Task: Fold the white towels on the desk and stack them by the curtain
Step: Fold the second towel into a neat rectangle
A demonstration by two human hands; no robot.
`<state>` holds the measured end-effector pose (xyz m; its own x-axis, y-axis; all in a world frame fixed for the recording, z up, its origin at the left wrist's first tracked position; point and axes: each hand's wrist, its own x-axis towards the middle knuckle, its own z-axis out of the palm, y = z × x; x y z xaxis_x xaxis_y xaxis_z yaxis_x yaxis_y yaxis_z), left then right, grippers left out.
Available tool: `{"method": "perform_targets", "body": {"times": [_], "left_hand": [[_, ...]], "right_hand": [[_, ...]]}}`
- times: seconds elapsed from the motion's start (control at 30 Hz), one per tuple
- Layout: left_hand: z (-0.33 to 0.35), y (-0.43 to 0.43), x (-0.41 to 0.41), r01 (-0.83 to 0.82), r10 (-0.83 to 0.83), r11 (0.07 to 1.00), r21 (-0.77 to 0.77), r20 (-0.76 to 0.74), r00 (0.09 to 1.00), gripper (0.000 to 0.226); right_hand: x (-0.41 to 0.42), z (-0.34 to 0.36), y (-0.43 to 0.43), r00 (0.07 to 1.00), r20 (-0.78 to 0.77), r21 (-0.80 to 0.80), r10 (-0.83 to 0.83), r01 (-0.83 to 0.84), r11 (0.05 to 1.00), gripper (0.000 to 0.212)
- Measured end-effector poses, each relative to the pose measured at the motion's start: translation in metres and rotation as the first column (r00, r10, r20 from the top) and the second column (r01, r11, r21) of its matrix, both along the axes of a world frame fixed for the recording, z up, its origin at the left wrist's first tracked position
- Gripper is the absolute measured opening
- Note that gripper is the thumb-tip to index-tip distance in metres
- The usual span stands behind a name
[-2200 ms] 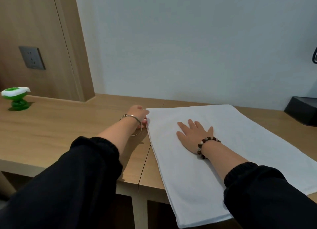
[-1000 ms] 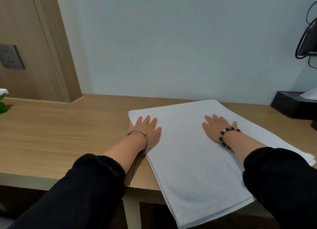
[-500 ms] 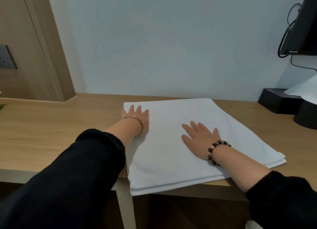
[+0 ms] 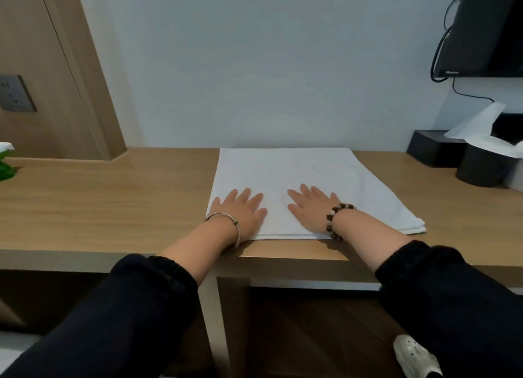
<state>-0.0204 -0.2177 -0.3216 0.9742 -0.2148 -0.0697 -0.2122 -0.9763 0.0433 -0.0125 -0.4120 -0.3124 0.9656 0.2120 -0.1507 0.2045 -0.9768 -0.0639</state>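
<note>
A white towel, folded into a flat rectangle of layers, lies on the wooden desk against the back wall. My left hand lies flat on the towel's near left corner, fingers spread. Flat on the near middle of the towel is my right hand, fingers straight. Both palms press the cloth down; neither hand grips it. No curtain is in view.
Black containers with white tissue stand at the desk's right end, under a wall-mounted black screen with hanging cables. A green object sits at the far left edge, near a wall socket. A white shoe shows below.
The towel has been drawn fully onto the desk and squared to the wall; it no longer hangs over the front edge. Both hands slid toward its near edge, closer together.
</note>
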Motion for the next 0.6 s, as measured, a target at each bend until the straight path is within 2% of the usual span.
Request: {"method": "perform_targets", "body": {"times": [0.1, 0.17, 0.3, 0.37, 0.4, 0.47, 0.5, 0.6], "left_hand": [[0.006, -0.002, -0.007, 0.021, -0.018, 0.999, -0.032, 0.086, 0.996, 0.049], [0.009, -0.001, -0.016, 0.115, -0.100, 0.989, -0.090, 0.155, 0.983, 0.044], [0.012, 0.006, -0.039, 0.287, -0.256, 0.923, -0.256, 0.150, 0.955, 0.040], [0.011, 0.009, -0.048, 0.310, -0.248, 0.912, -0.270, 0.239, 0.939, 0.034], [0.010, 0.009, -0.052, 0.313, -0.237, 0.909, -0.274, 0.279, 0.931, 0.031], [0.005, 0.008, -0.058, 0.305, -0.191, 0.897, -0.321, 0.340, 0.921, 0.024], [0.002, 0.008, -0.060, 0.289, -0.151, 0.882, -0.372, 0.356, 0.922, 0.021], [-0.003, 0.005, -0.063, 0.218, -0.029, 0.823, -0.524, 0.345, 0.938, 0.012]], "right_hand": [[-0.027, -0.003, -0.016, 0.997, 0.009, -0.009, 0.072, -0.072, 0.997, 0.054], [-0.042, -0.007, -0.027, 0.992, 0.057, 0.011, 0.109, -0.110, 0.994, 0.054], [-0.053, -0.005, -0.037, 0.988, 0.078, 0.027, 0.135, -0.138, 0.990, 0.058], [-0.056, 0.000, -0.036, 0.986, 0.070, 0.095, 0.152, -0.159, 0.983, 0.062], [-0.059, 0.002, -0.036, 0.986, 0.083, 0.192, 0.146, -0.159, 0.968, 0.059], [-0.065, 0.001, -0.033, 0.985, 0.145, 0.442, 0.093, -0.149, 0.884, 0.039], [-0.068, 0.001, -0.032, 0.980, 0.186, 0.517, 0.064, -0.153, 0.842, 0.029], [-0.073, -0.001, -0.029, 0.953, 0.304, 0.496, 0.016, -0.172, 0.851, 0.019]]}}
